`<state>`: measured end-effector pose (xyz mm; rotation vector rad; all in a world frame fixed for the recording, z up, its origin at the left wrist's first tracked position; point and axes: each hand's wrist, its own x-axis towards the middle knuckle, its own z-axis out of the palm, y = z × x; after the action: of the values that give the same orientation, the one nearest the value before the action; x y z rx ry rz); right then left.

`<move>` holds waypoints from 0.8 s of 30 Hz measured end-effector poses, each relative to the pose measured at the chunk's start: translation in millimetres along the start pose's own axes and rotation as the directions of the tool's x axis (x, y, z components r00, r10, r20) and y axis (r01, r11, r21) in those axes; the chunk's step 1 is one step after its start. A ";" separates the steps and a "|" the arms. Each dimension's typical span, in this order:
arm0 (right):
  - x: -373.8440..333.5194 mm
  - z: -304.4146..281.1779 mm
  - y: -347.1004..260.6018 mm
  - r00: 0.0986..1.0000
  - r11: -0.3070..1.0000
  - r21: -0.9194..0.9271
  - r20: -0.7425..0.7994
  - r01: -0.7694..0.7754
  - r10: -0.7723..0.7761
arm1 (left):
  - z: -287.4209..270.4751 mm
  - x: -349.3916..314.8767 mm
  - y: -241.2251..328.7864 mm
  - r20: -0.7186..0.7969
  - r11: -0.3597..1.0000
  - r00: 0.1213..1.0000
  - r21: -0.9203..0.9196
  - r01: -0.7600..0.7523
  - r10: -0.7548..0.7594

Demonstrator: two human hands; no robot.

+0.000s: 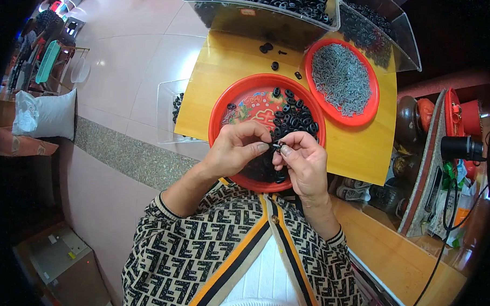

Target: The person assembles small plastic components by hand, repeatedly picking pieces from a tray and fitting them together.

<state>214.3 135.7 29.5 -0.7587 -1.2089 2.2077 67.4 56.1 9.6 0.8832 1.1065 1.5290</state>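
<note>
So from my end of the feed this was proper fiddly stuff. I had the left hand (226, 151) and the right hand (307, 165) meeting over the big red tray (269, 78), both pinching one tiny workpiece (276, 146), dark with a pale metallic bit on it. My read was that the pale bit and the dark bit wanted lining up dead straight before any pushing. Light pressure seemed the way to go, since a hard squeeze would probably have twisted it or pinged it off. Touching fingertips together for support looked sensible, and staying above the tray meant a slip would likely have landed inside it.

Positions, going by that tray: the left hand was over its near left part, thumb and forefinger closed on the workpiece's left end. The right hand was over its near right part, thumb and forefinger gripping the other end. The workpiece sat between them, just nearside of the tray's middle, with black oval parts (297, 120) heaped along the tray's right side. A second red dish (359, 121) of grey screw-like bits (342, 75) was beside the tray's far right edge. Couldn't tell how the workpiece joined up, way too small
</note>
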 end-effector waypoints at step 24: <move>3.5 8.8 4.4 0.999 0.995 -0.098 -0.032 -0.014 0.011 | -9.4 -13.5 -13.5 -0.127 0.849 0.986 -0.527 0.027 -0.110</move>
<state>205.1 130.8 28.8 -0.8389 -1.3085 2.1511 65.8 41.9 -6.2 0.3488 0.7480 1.7411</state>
